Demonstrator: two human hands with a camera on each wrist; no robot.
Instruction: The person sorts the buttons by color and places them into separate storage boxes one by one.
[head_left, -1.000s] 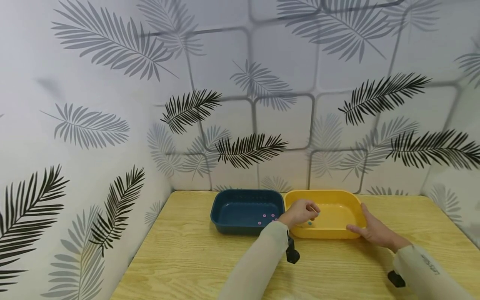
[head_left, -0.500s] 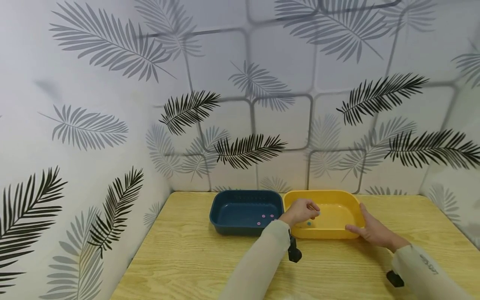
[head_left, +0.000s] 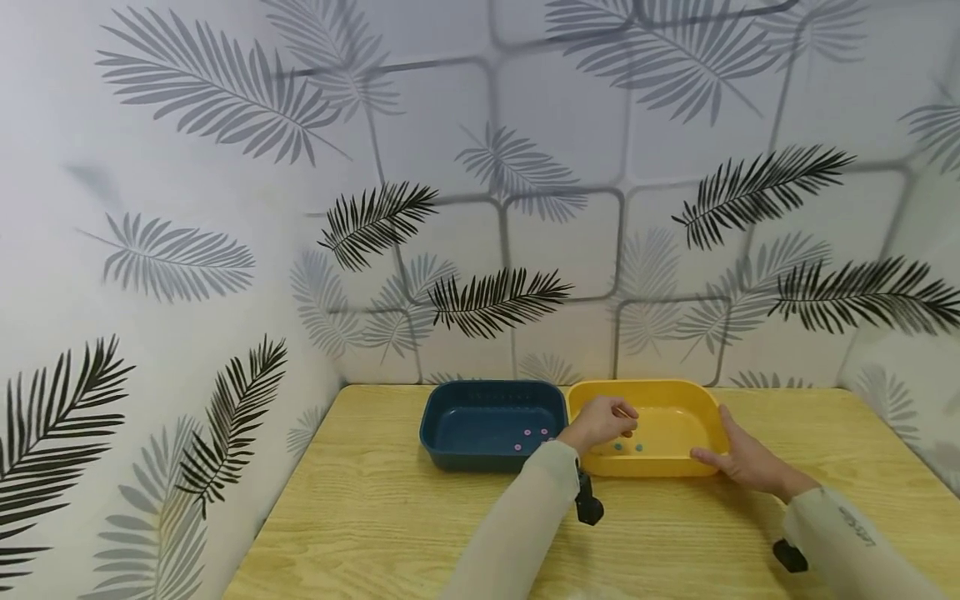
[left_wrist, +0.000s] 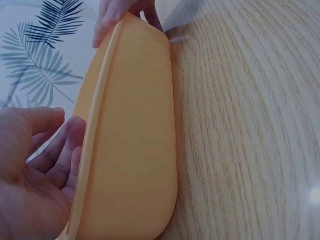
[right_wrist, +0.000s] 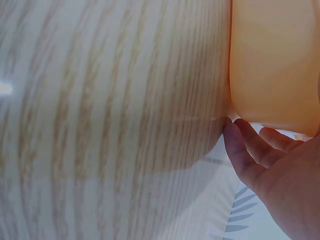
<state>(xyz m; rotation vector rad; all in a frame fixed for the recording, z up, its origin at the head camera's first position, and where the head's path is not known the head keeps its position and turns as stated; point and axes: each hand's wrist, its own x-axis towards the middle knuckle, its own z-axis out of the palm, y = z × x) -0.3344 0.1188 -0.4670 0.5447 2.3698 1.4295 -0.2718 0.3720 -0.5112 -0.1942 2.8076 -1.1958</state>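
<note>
Over the near left part of the yellow plastic basin (head_left: 675, 468), my left hand (head_left: 600, 422) has its fingers loosely curled. In the left wrist view its thumb and fingertips are apart, and I see nothing between them. Two small blue-green pieces (head_left: 639, 447) lie on the basin floor below that hand. At the basin's right end, my right hand (head_left: 750, 458) grips the wall. Its thumb lies at the near rim, and its fingers (right_wrist: 245, 150) reach along the outside. Whether the pieces have holes is too small to tell.
A dark blue basin (head_left: 457, 459) stands just left of the yellow one, with several small pink rings (head_left: 527, 432) in its right part. My left forearm hides its near right corner. The wooden table (head_left: 375, 500) meets a leaf-patterned wall (head_left: 465, 233) behind both basins.
A small bluish piece at my left fingertips has dropped into the yellow basin, beside the other one. My left fingers now hold nothing visible. The right hand has kept its grip.
</note>
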